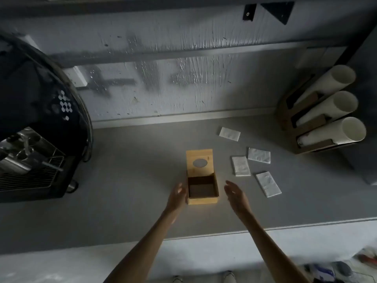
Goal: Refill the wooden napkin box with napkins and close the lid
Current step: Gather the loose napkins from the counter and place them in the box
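The wooden napkin box [203,200] sits in the middle of the grey counter [132,180], dark and empty inside. Its lid [200,162], with an oval hole, is swung open and leans back on the far side. My left hand [177,198] rests flat against the box's left wall, fingers extended. My right hand [236,196] hovers a little to the right of the box, fingers spread, holding nothing. Several folded white napkins lie loose to the right: one [241,166] nearest the box, one [259,155] beside it, one [268,184] nearer me, one [229,134] farther back.
A black coffee machine [38,111] with a metal drip grate [28,176] fills the left side. A wooden rack [293,127] holding three stacks of white cups [334,105] stands at the right. The wall runs close behind; the counter's front edge [265,228] is near my body.
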The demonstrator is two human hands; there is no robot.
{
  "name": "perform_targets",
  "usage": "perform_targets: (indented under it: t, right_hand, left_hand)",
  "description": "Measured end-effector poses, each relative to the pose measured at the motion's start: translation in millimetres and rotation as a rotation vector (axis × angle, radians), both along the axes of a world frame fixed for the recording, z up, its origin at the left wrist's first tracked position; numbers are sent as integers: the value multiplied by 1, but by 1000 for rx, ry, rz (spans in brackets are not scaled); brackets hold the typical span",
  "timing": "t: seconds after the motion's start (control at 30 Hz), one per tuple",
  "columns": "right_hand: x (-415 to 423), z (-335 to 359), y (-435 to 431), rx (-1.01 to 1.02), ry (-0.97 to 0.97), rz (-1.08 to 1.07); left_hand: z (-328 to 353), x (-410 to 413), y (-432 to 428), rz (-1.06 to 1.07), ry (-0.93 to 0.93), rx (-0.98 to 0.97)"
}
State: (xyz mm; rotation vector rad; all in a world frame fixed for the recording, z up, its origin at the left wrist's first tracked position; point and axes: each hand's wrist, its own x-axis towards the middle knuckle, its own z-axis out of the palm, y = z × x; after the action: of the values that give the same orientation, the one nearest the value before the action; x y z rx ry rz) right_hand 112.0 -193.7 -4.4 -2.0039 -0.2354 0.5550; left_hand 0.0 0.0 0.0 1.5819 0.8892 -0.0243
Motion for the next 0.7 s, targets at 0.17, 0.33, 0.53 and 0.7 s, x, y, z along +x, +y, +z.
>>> perform_targets:
  t: [0.17, 0.33, 0.53, 0.7]
  right_hand:
    - [-6, -9, 21, 221, 486, -176]
    - [-8, -41, 21, 75, 400, -144]
    - [-3, -35, 12, 141, 460, -150]
    - [25, -22, -10, -31, 173, -217]
  left_hand:
    - [-24, 10, -9, -116, 42, -26]
    - [-22, 11, -20, -8, 62, 4]
    - [-23, 11, -24, -12, 66, 15]
    - [-5, 22, -15, -99, 132, 32]
